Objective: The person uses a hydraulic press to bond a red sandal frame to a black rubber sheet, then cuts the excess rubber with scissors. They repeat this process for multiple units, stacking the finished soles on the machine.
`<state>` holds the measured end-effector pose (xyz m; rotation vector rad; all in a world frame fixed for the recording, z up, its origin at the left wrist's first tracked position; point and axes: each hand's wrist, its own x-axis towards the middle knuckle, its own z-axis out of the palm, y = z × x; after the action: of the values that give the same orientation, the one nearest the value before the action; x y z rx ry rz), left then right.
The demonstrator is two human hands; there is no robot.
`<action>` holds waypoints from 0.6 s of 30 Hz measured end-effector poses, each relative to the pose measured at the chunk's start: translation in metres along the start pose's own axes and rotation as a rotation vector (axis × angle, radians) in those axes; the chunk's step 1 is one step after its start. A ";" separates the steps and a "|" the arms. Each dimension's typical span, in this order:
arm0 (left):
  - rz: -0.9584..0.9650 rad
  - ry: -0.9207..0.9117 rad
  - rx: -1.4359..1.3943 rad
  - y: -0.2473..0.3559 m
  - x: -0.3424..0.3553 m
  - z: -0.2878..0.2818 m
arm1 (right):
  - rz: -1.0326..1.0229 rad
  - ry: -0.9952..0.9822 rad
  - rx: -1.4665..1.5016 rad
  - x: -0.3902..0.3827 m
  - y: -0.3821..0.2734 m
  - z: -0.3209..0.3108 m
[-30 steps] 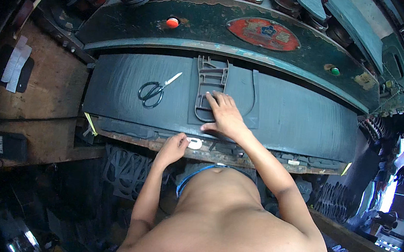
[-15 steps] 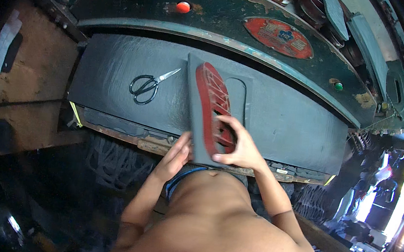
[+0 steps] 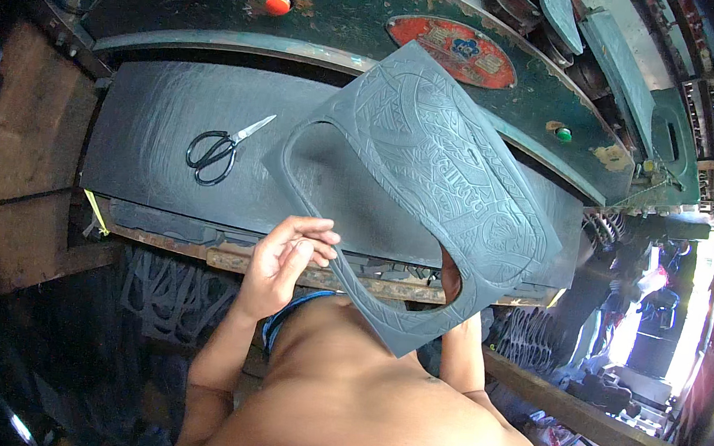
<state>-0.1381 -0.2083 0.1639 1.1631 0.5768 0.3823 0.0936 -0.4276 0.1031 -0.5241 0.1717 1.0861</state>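
A grey rubber sheet (image 3: 465,173), embossed with patterns and tilted, is held up above the bench. A long sole-shaped opening runs through it, and a second sole outline shows uncut beside the opening. My right hand (image 3: 451,282) grips the sheet from behind at its near right end; a bit of it shows through the opening, while most fingers are hidden. Beside the sheet's near left edge is my left hand (image 3: 284,261), fingers loosely bent and apart, with nothing in it. Black-handled scissors (image 3: 215,156) lie partly open on the dark flat pad (image 3: 161,118) to the left.
Behind the pad runs a green machine beam (image 3: 197,5) with a red button (image 3: 277,5) and a green button (image 3: 563,134). A wooden ledge (image 3: 241,265) edges the bench. Rubber offcuts (image 3: 169,299) hang below. Brown boards (image 3: 30,140) stand left.
The sheet has been turned and raised, showing its patterned face and opening. The red sole-shaped frame is out of sight. My left hand has come away, and my right hand has gone behind the sheet.
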 end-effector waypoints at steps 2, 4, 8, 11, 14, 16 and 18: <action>-0.059 -0.061 0.000 0.003 0.003 0.002 | 0.010 0.016 0.021 -0.002 0.007 -0.002; -0.139 -0.091 -0.013 0.002 0.007 0.010 | 0.015 0.027 0.026 -0.004 0.013 -0.003; -0.276 -0.005 -0.224 -0.012 0.022 0.034 | 0.019 0.043 0.044 -0.006 0.024 -0.004; -0.369 0.084 -0.447 -0.025 0.036 0.045 | 0.018 0.049 0.056 -0.007 0.030 -0.006; -0.347 0.131 -0.556 -0.033 0.053 0.052 | 0.005 0.053 0.068 -0.007 0.032 -0.008; -0.327 0.153 -0.527 -0.033 0.062 0.055 | -0.001 0.058 0.070 -0.007 0.031 -0.009; -0.270 0.179 -0.532 -0.032 0.068 0.060 | -0.013 0.057 0.068 -0.008 0.029 -0.010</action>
<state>-0.0479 -0.2260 0.1348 0.5355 0.7241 0.3789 0.0655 -0.4286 0.0880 -0.4945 0.2547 1.0499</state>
